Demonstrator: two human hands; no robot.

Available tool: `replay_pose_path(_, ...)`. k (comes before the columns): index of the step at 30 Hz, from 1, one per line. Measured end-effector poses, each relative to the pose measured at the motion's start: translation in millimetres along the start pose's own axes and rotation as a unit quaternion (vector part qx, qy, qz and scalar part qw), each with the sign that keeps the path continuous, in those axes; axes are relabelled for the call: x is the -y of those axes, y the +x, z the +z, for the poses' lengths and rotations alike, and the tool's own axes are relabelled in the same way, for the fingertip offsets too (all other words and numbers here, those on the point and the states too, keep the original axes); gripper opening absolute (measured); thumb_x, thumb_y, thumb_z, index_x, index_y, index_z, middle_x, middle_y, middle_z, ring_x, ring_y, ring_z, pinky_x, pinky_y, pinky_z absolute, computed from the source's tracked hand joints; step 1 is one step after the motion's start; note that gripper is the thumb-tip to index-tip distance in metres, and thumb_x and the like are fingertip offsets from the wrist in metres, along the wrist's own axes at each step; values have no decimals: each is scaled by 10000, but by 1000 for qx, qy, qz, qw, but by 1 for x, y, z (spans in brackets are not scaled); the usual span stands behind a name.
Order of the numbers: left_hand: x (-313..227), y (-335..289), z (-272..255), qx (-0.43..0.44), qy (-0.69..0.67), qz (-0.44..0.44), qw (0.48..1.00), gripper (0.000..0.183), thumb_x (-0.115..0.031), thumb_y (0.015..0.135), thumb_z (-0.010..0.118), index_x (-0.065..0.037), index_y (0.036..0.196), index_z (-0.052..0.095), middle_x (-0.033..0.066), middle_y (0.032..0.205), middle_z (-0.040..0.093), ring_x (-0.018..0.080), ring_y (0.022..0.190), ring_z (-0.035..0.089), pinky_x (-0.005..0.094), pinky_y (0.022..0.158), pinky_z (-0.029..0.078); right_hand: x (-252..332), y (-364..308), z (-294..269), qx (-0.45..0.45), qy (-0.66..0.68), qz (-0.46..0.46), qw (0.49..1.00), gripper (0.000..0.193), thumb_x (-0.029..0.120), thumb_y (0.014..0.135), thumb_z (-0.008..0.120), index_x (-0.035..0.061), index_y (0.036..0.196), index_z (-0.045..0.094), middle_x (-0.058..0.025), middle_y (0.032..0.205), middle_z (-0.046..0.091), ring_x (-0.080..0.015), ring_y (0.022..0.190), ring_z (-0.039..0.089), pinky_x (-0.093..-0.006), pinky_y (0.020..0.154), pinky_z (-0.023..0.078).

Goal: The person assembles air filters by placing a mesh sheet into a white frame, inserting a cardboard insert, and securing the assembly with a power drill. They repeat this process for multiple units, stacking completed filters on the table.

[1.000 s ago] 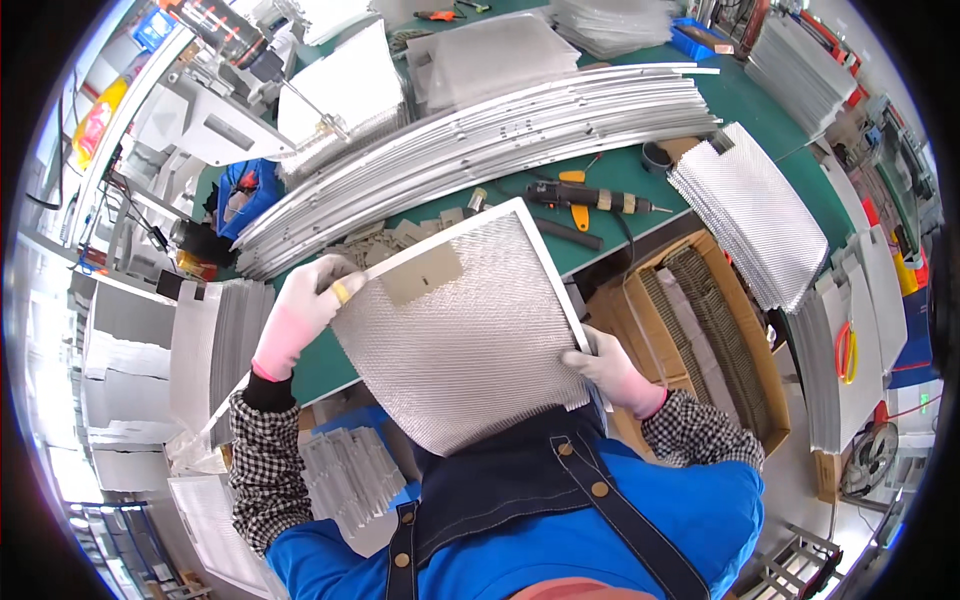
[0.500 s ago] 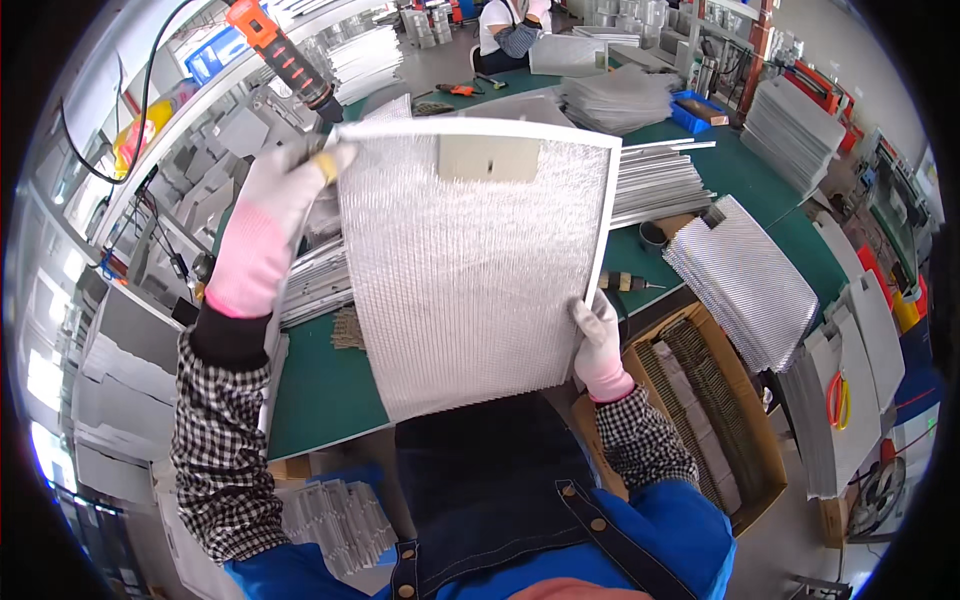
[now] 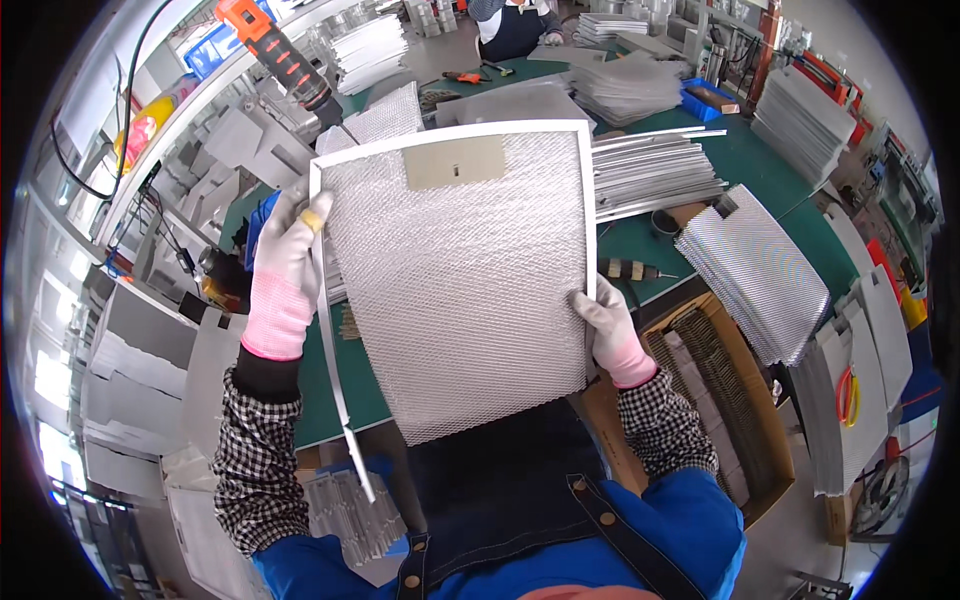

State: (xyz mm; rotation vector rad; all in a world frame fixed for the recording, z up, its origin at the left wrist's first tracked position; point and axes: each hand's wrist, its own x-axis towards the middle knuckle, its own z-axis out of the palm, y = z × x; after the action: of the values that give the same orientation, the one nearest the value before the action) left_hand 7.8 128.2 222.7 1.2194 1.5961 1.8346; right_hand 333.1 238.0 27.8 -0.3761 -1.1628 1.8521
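A silvery metal mesh panel [image 3: 465, 300] stands raised in front of me, with a small beige plate [image 3: 440, 168] at its top. White metal frame strip [image 3: 450, 133] runs along the top and right edges. On the left, a frame strip [image 3: 335, 385] hangs down from the corner, apart from the mesh's lower left edge. My left hand [image 3: 285, 260], in a white and pink glove with yellow on one finger, is closed on the frame near the upper left corner. Lower on the right edge, my right hand [image 3: 612, 330] pinches the frame and panel, thumb in front.
An orange and black power screwdriver [image 3: 280, 65] hangs at upper left. The green table [image 3: 765, 165] carries metal strips [image 3: 655, 175], mesh sheets [image 3: 755, 275] and another screwdriver [image 3: 635, 270]. A cardboard box [image 3: 770, 440] of parts stands at right. Another person [image 3: 512, 28] is at the far side.
The panel has shifted left and slightly down. My left hand has come lower, and the left frame strip now shows swung away from the mesh. My right hand keeps its grip.
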Motion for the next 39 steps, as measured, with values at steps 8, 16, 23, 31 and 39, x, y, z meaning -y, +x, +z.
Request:
replay_pose_path(8,28,-6,-46,-28,-93,-38,995,229,-198,980,699,-30,1133,672,-20,987,657,66,835,599,199,755,469,-3,4,28,10,-23,31,999,350,143,983,639,-63,1256,567,-60,1163,662,-99,1025,605,-278,949,478)
replay_pose_path(16,56,-28,-66,-56,-90,-37,994,241,-184,1005,661,9,1147,640,-2,1025,634,68,937,543,223,886,424,-21,1,46,-26,-28,52,998,393,146,963,658,-68,1278,561,-68,1142,680,-115,998,630,-281,930,500)
replay_pose_path(23,66,-72,-88,-68,-67,-55,994,262,-195,1034,593,33,1162,603,18,1022,623,78,928,530,241,875,425,-24,1,79,-16,-33,61,997,377,159,951,673,-63,1244,589,-72,1129,686,-122,997,632,-283,924,496)
replay_pose_path(31,77,-95,-110,-78,-122,-97,985,328,-179,1029,558,41,1273,556,89,1154,638,165,1034,606,309,944,462,-42,-4,89,27,1,80,996,351,143,993,622,-52,1274,541,-58,1161,647,-112,1045,599,-292,968,472)
replay_pose_path(39,61,-88,-105,-75,-158,-62,983,353,-235,1024,603,32,1253,577,57,1102,657,132,1013,618,273,921,474,-28,-7,80,76,-12,97,992,439,188,999,638,-62,1334,502,-81,1246,626,-133,1111,593,-310,1022,456)
